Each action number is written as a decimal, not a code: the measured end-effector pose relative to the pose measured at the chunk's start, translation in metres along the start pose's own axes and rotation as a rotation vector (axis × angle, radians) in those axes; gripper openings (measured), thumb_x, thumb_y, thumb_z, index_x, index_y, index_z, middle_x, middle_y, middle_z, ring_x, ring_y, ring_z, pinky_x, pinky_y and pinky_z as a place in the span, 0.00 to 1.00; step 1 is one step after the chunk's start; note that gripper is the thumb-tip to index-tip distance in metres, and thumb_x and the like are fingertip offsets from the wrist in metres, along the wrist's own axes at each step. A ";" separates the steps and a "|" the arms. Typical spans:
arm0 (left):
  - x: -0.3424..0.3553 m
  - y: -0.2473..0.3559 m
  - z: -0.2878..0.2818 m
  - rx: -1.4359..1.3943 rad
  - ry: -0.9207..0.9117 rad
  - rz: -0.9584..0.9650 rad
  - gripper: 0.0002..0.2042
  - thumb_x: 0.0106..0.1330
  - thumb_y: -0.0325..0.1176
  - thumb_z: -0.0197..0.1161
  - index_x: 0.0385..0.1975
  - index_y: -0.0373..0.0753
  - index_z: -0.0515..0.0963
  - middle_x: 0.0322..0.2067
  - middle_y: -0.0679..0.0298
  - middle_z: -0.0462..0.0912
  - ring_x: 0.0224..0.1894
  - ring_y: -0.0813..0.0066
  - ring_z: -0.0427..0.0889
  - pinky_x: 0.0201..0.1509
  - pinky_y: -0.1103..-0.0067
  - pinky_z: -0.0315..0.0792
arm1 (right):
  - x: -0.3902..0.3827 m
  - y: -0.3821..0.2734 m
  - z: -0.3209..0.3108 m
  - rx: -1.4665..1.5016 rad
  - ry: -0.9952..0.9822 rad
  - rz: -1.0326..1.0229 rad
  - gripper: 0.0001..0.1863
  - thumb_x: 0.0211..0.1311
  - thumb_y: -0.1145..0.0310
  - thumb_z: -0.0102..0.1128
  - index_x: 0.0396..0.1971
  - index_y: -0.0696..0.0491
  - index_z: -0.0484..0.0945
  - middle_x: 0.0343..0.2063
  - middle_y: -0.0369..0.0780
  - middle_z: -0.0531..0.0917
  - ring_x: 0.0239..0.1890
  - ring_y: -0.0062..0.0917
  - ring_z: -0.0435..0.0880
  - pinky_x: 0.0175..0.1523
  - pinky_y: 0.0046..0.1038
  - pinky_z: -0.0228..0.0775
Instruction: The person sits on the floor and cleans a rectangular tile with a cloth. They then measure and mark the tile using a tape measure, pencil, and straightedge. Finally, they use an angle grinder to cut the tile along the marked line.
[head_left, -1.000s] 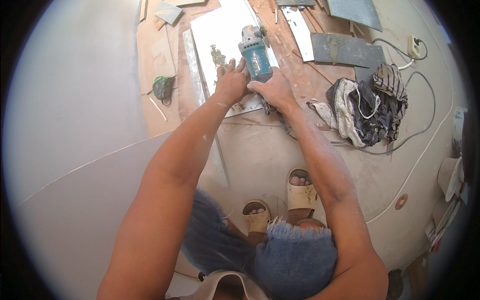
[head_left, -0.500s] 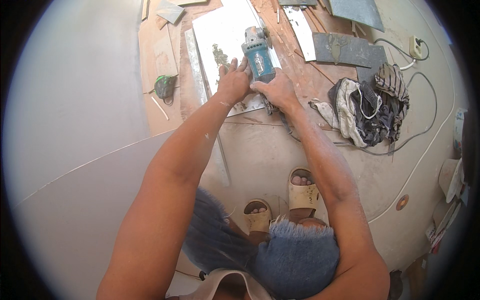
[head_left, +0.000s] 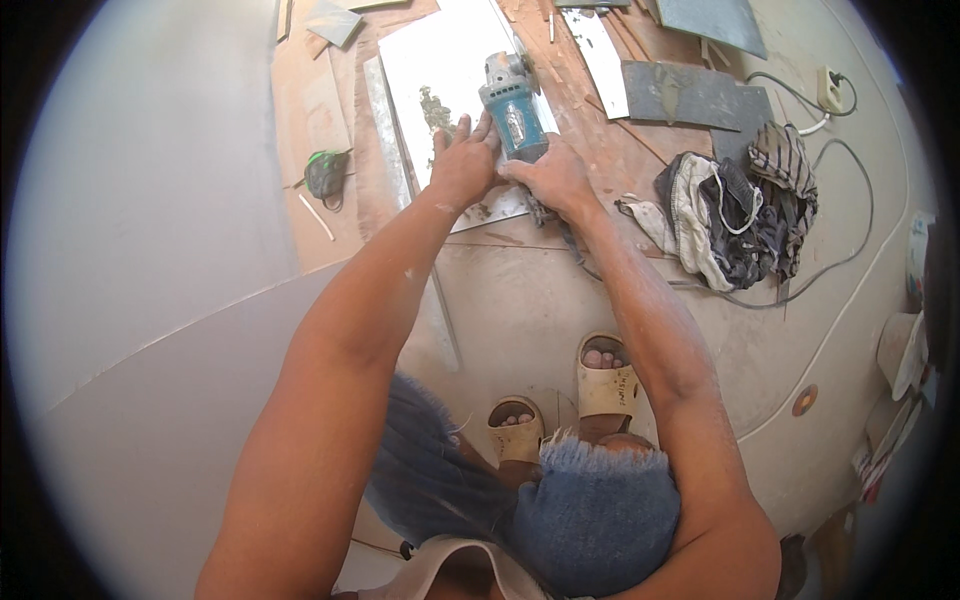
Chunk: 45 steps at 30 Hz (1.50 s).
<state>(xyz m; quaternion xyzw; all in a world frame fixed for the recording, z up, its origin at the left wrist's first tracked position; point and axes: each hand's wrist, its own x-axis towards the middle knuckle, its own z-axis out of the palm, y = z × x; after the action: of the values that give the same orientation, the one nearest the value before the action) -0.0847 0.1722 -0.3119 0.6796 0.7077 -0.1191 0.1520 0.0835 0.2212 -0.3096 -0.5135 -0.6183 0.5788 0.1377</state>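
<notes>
A teal angle grinder (head_left: 515,118) with a grey metal head rests over the right edge of a white tile (head_left: 425,60). My right hand (head_left: 558,178) is wrapped round the grinder's rear end. Its disc lies along the tile's edge and is partly hidden by the head. My left hand (head_left: 466,168) lies on the tile with fingers stretched out, just left of the grinder and close to its body. Dark, rough patches mark the tile near my left fingers.
Left of the tile are a metal straightedge (head_left: 388,130) and a green-and-black tape measure (head_left: 325,173). Grey tile pieces (head_left: 672,95) and a heap of cloths (head_left: 735,220) lie to the right. A cable (head_left: 850,262) loops around the cloths near a socket block (head_left: 829,90).
The whole view has shifted slightly. My hands and the grinder keep nearly the same places on the tile.
</notes>
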 end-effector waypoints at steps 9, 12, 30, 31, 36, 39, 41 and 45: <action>-0.001 0.004 -0.005 -0.019 -0.039 -0.030 0.41 0.58 0.52 0.70 0.70 0.46 0.63 0.73 0.56 0.58 0.76 0.49 0.50 0.73 0.45 0.47 | 0.006 0.000 0.002 -0.030 -0.001 0.055 0.40 0.40 0.54 0.73 0.49 0.70 0.73 0.44 0.58 0.83 0.48 0.45 0.84 0.52 0.36 0.77; -0.001 0.005 -0.005 -0.027 -0.032 -0.019 0.40 0.58 0.52 0.70 0.70 0.47 0.63 0.73 0.56 0.58 0.76 0.49 0.50 0.73 0.45 0.47 | 0.005 -0.002 -0.001 0.003 -0.014 0.074 0.41 0.39 0.54 0.73 0.50 0.69 0.73 0.45 0.58 0.83 0.49 0.46 0.84 0.54 0.36 0.76; 0.001 0.002 -0.002 0.028 -0.069 -0.035 0.40 0.60 0.47 0.70 0.71 0.42 0.60 0.75 0.64 0.52 0.76 0.54 0.52 0.73 0.44 0.48 | 0.004 0.003 0.002 0.014 0.019 0.029 0.39 0.39 0.56 0.75 0.48 0.69 0.74 0.43 0.57 0.84 0.47 0.44 0.85 0.52 0.35 0.76; 0.000 0.001 -0.003 -0.008 -0.055 -0.039 0.39 0.59 0.46 0.71 0.69 0.41 0.63 0.75 0.62 0.52 0.76 0.52 0.51 0.72 0.44 0.48 | 0.003 0.003 0.003 -0.003 0.019 0.038 0.40 0.39 0.55 0.75 0.49 0.69 0.74 0.43 0.57 0.84 0.48 0.44 0.85 0.52 0.36 0.76; -0.001 0.005 -0.007 -0.036 -0.039 -0.015 0.38 0.58 0.48 0.71 0.68 0.43 0.65 0.73 0.58 0.57 0.76 0.51 0.52 0.72 0.44 0.49 | 0.000 0.005 0.001 -0.003 0.028 0.112 0.41 0.38 0.54 0.75 0.49 0.68 0.75 0.44 0.57 0.83 0.48 0.43 0.85 0.53 0.35 0.76; 0.001 0.005 -0.008 0.012 -0.069 -0.008 0.37 0.58 0.46 0.71 0.68 0.45 0.66 0.73 0.57 0.59 0.76 0.50 0.52 0.72 0.45 0.49 | -0.004 0.003 -0.004 -0.001 0.009 0.120 0.43 0.39 0.53 0.75 0.52 0.69 0.72 0.46 0.58 0.82 0.50 0.45 0.84 0.54 0.35 0.75; 0.003 0.000 -0.003 0.002 -0.056 -0.009 0.38 0.56 0.44 0.73 0.68 0.50 0.65 0.73 0.60 0.59 0.76 0.50 0.50 0.72 0.44 0.48 | -0.005 0.006 -0.001 0.013 0.006 0.114 0.44 0.39 0.52 0.74 0.53 0.69 0.71 0.47 0.58 0.82 0.51 0.45 0.83 0.54 0.35 0.75; 0.004 -0.003 0.000 -0.001 -0.061 0.000 0.37 0.56 0.44 0.73 0.67 0.47 0.67 0.72 0.59 0.60 0.76 0.50 0.51 0.72 0.44 0.49 | -0.005 0.008 -0.001 0.019 -0.045 0.153 0.43 0.39 0.54 0.71 0.55 0.66 0.70 0.51 0.58 0.80 0.55 0.46 0.81 0.59 0.37 0.74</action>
<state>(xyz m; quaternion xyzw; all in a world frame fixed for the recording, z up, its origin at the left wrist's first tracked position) -0.0878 0.1755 -0.3136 0.6756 0.7028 -0.1395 0.1737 0.0907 0.2165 -0.3141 -0.5447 -0.5746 0.6050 0.0842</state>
